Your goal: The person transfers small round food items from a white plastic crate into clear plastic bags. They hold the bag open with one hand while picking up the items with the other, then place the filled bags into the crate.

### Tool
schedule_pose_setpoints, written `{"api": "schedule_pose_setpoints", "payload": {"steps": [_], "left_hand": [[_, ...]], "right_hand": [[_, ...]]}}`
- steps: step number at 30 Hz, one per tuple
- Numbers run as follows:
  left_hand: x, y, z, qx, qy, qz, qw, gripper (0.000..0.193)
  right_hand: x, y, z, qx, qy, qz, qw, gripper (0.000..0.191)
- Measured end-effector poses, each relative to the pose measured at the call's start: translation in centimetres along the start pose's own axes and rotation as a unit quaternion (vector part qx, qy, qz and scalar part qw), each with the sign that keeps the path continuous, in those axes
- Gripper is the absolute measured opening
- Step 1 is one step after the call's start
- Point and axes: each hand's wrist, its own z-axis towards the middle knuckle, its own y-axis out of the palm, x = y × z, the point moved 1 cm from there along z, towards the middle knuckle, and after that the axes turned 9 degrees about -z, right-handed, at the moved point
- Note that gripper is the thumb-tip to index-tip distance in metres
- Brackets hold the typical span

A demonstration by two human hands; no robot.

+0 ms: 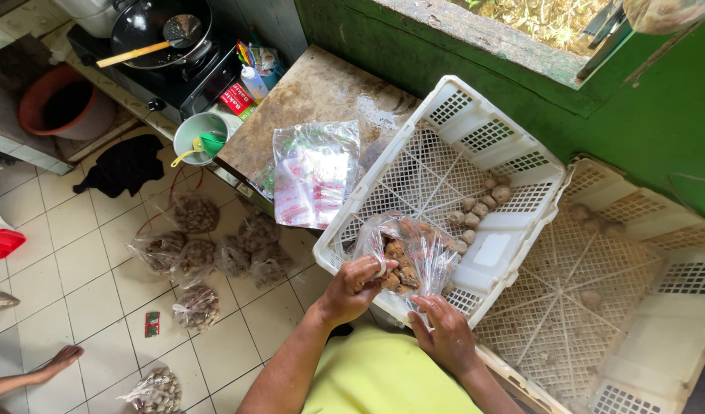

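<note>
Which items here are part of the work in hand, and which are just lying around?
In hand: left hand, right hand, clear bag of brown lumps, white crate, filled bags on floor.
Lying about: wok, red bucket, green cup, black cloth.

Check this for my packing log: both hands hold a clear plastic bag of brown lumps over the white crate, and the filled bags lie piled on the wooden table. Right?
Not quite. The head view shows the filled bags lying on the tiled floor, not on the wooden table. The rest stands: the left hand and right hand hold the clear plastic bag of brown lumps over the white crate.
</note>
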Motion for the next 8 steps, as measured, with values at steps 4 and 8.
{"api": "schedule_pose_setpoints", "payload": {"steps": [4,8], "left_hand": [[-1.0,0.2,-0.3,0.011,0.056,-0.024,0.998,0.042],[-1.6,0.3,-0.8,-0.002,-0.013,0.02,1.0,0.04]], "right_hand": [[0.2,0.1,-0.2,-0.008,-0.001,0.002,1.0,0.038],[0.4,0.2,-0.4,-0.008,-0.01,-0.004,1.0,0.037]]}}
